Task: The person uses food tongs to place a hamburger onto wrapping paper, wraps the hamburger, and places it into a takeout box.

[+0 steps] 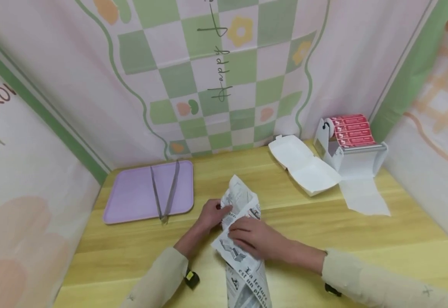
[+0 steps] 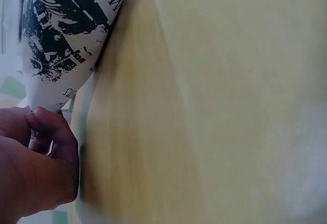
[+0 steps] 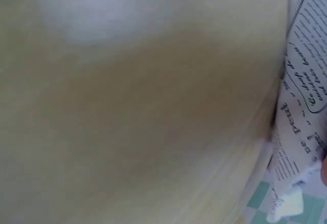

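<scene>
A sheet of newsprint-patterned wrapping paper [image 1: 247, 267], folded into a long bundle, lies on the table in front of me. What is inside it is hidden. My left hand [image 1: 212, 214] pinches the paper's left edge near its far end between thumb and fingers. The left wrist view shows this hand [image 2: 43, 157] at the narrow tip of the printed paper [image 2: 66, 35]. My right hand [image 1: 260, 239] lies over the middle of the bundle, its fingers resting on the folded flap. In the right wrist view the wrapping paper [image 3: 304, 96] fills the right edge, and only a sliver of the hand shows.
At the back left, metal tongs [image 1: 172, 190] lie across a purple tray [image 1: 131, 196]. An open white clamshell box [image 1: 314, 173] is at the back right, beside a dispenser [image 1: 356, 158] with a red label roll and a trailing paper strip. Printed curtains enclose the wooden table [image 1: 308, 222].
</scene>
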`<state>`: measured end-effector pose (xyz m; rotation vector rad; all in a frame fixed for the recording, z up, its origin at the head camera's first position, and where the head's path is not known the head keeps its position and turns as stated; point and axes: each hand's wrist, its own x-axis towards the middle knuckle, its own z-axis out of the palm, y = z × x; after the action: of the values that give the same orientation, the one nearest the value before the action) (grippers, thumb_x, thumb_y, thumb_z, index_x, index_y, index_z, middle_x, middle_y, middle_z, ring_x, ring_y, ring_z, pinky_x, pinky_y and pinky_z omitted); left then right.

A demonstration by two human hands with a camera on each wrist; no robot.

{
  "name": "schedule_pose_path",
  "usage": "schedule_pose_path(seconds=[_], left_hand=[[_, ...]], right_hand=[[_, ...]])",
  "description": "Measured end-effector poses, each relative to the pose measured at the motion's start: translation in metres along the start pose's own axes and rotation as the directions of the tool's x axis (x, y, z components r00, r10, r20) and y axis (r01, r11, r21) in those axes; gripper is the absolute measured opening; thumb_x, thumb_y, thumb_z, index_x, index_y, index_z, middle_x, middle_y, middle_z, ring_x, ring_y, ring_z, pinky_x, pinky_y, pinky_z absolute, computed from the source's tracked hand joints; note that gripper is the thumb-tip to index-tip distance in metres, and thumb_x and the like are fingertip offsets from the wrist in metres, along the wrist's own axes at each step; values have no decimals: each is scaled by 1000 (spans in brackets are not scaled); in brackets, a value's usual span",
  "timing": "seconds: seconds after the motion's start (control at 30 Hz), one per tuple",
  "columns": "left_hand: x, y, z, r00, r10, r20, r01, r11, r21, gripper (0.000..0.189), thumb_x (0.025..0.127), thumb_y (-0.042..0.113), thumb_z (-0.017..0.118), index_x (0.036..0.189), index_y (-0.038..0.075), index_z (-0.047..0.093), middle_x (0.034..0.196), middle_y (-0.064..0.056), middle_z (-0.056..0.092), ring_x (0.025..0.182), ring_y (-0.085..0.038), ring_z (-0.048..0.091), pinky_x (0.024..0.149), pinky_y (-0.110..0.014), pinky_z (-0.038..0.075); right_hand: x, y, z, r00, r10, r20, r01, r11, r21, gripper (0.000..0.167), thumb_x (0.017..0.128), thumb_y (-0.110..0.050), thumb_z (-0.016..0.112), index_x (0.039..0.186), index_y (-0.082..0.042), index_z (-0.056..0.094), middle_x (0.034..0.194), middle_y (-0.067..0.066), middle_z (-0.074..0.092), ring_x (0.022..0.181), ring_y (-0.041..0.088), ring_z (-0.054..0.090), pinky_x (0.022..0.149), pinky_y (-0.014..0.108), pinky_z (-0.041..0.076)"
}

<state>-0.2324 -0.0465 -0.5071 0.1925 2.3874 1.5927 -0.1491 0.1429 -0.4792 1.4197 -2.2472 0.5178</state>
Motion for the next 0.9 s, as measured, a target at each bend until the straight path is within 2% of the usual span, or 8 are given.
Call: schedule_pose_path(seconds=[0.07,0.13,0.2,0.3,0.57,0.67,0.8,0.9], left_hand=[[0,1,-1,1000,8,0,-8,999,33,19,91,19,69,89,0,72,72,0,64,63,-9,55,56,-21,47],[-1,2,-3,1000,6,13,-7,998,55,20,92,21,69,90,1,73,73,-2,65,64,-10,55,57,-22,47],[-2,4,-6,999,12,32,-15,997,74,21,93,22,68,91,2,72,74,-3,65,64,-11,55,57,-22,47],[0,5,-11,997,10,71,-15,998,61,25,94,26,68,92,1,71,75,-3,65,64,-11,55,57,-22,47],[17,3,-16,977,-29,213,60,989,-139,45,87,26,77,122,4,60,97,-6,70,78,-11,66,69,-25,56],[22,4,-14,978,-31,208,64,986,-153,46,85,25,79,123,6,63,98,-8,73,78,-13,69,71,-27,59],[25,6,-13,987,-15,159,40,987,-156,32,86,22,77,114,7,71,95,-9,75,75,-14,70,68,-27,59],[26,7,-16,981,15,194,26,978,-208,28,90,18,73,115,5,70,94,-8,75,76,-14,70,68,-26,59]], right_hand=[[-1,-1,0,992,-94,87,98,994,-40,34,105,-27,48,126,-7,66,127,8,68,122,23,62,103,39,49],[-2,-1,0,974,-136,181,150,987,-61,42,107,-32,40,137,-9,59,140,8,61,133,23,55,108,41,46],[-2,-1,0,957,-143,253,165,984,-67,44,108,-34,37,143,-13,55,147,6,55,139,21,49,111,41,43],[-2,1,0,941,-150,303,177,982,-66,44,107,-35,39,145,-17,52,151,3,51,142,21,45,112,41,41],[-3,6,2,930,-176,321,203,978,-50,43,106,-36,40,145,-21,52,152,0,50,144,20,43,114,41,40],[-5,7,5,931,-178,318,198,980,-31,43,106,-35,41,145,-21,51,153,0,49,145,19,41,115,41,38],[-6,8,8,934,-178,310,193,981,-20,44,105,-36,43,146,-23,50,153,-1,49,146,18,40,117,40,36],[-6,9,9,934,-184,305,200,979,-23,44,105,-36,44,147,-23,49,153,-1,49,146,17,39,118,39,36]])
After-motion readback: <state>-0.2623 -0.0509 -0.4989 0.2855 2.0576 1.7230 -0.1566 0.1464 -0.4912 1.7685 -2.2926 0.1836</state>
